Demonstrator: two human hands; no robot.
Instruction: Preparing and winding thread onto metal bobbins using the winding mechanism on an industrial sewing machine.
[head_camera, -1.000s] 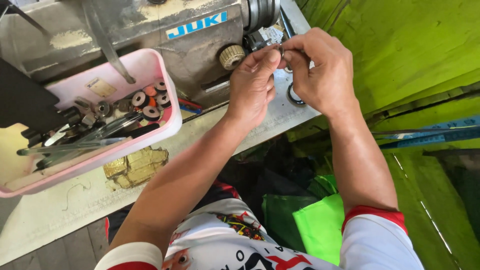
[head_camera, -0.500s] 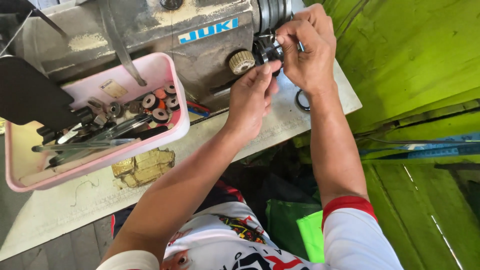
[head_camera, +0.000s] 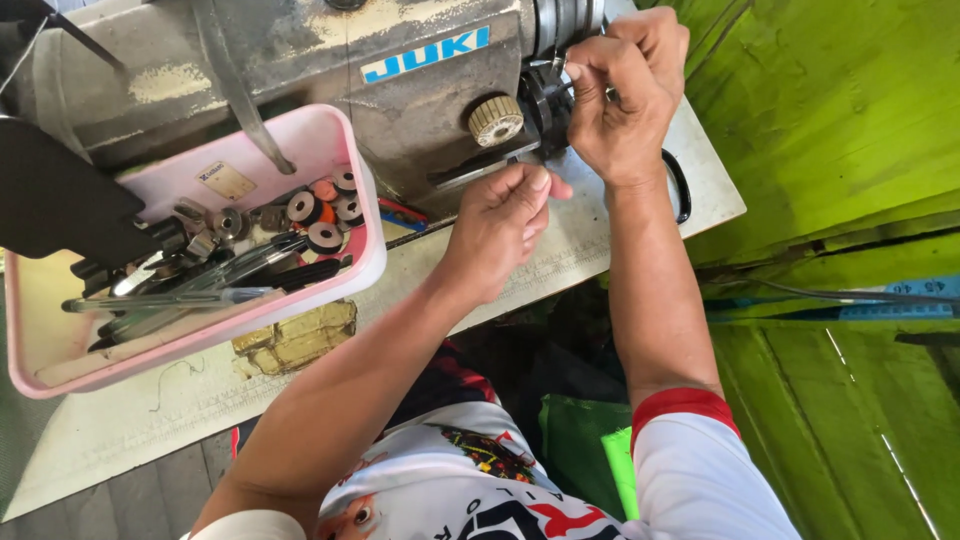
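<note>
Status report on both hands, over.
Right hand pinching a part at machine's wheel end. Left hand loosely closed just below, holding nothing visible. Pink tray sits clear.

A pale, worn bench fills the left and middle of the space, its top scuffed and stained. To the right stands a bright green wall of wooden boards, lit by strong daylight, with darker gaps between the planks lower down. At the bottom left corner, grey floorboards show beneath the bench edge.
</note>
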